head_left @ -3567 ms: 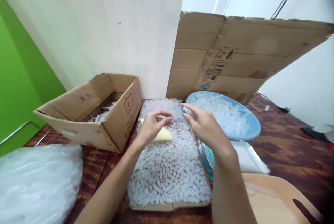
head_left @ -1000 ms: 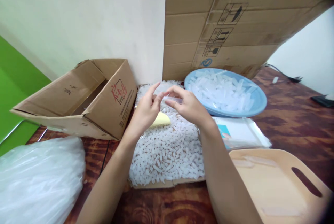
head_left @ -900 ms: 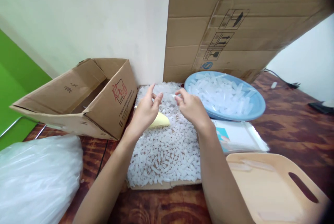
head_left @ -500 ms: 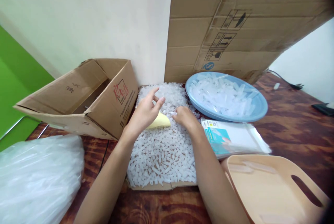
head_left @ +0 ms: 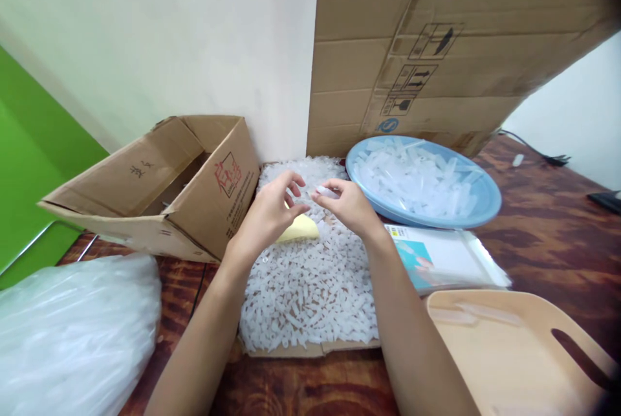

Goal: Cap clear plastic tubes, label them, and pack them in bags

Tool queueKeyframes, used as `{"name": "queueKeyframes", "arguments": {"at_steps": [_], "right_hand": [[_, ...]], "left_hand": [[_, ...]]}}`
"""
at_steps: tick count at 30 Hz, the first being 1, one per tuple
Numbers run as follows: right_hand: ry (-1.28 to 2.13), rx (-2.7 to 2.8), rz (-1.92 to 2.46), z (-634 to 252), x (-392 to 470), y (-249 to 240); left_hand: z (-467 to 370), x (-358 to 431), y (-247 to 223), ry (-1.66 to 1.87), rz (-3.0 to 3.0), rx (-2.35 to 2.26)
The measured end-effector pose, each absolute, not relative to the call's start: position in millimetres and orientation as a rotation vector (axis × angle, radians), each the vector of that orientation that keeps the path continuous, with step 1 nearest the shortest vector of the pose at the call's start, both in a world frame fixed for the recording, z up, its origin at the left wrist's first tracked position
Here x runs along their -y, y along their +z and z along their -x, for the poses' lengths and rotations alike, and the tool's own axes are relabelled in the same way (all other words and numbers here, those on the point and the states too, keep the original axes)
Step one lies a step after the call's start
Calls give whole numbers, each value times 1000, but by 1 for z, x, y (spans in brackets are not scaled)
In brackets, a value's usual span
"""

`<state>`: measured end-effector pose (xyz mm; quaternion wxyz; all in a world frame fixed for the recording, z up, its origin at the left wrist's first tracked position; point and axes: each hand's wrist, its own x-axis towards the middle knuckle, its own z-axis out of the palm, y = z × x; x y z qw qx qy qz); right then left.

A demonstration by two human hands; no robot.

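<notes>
Small translucent white plastic pieces (head_left: 310, 293) cover a flat cardboard sheet (head_left: 310, 350) in front of me. My left hand (head_left: 279, 206) hovers above them with thumb and fingers apart, holding nothing that shows. Under it lies a folded yellow piece (head_left: 301, 228), partly hidden by the hand. My right hand (head_left: 348, 204) pinches a small translucent plastic piece (head_left: 327, 192) between thumb and fingers, close to my left fingertips. The two hands do not touch.
A blue basin (head_left: 427, 215) of clear plastic pieces stands back right, beside plastic-wrapped packets (head_left: 456, 261). Front right is a beige bin (head_left: 490, 345) holding a few clear pieces. At left are an open carton (head_left: 208, 193) and a filled plastic bag (head_left: 77, 332); a large carton (head_left: 354, 60) rises behind.
My right hand has lifted from the pile with the small plastic piece, now plainly visible in its pinch. My left hand's fingers have curled and turned toward the right hand.
</notes>
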<state>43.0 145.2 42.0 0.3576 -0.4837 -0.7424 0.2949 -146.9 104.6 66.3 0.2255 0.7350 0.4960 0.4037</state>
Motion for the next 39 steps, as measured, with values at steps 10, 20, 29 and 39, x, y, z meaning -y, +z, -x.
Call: {"name": "queueKeyframes", "arguments": {"at_steps": [10, 20, 29, 39], "right_hand": [[1250, 1536, 724, -36, -137, 54], [702, 1768, 738, -35, -133, 60], [488, 1793, 678, -34, -127, 65], [801, 1664, 695, -37, -124, 67]], "left_hand": [[149, -105, 76, 1436, -2123, -1187], [161, -105, 78, 1377, -2051, -1232], [157, -101, 83, 1304, -2026, -1339], [151, -96, 89, 1284, -2151, -1427]]}}
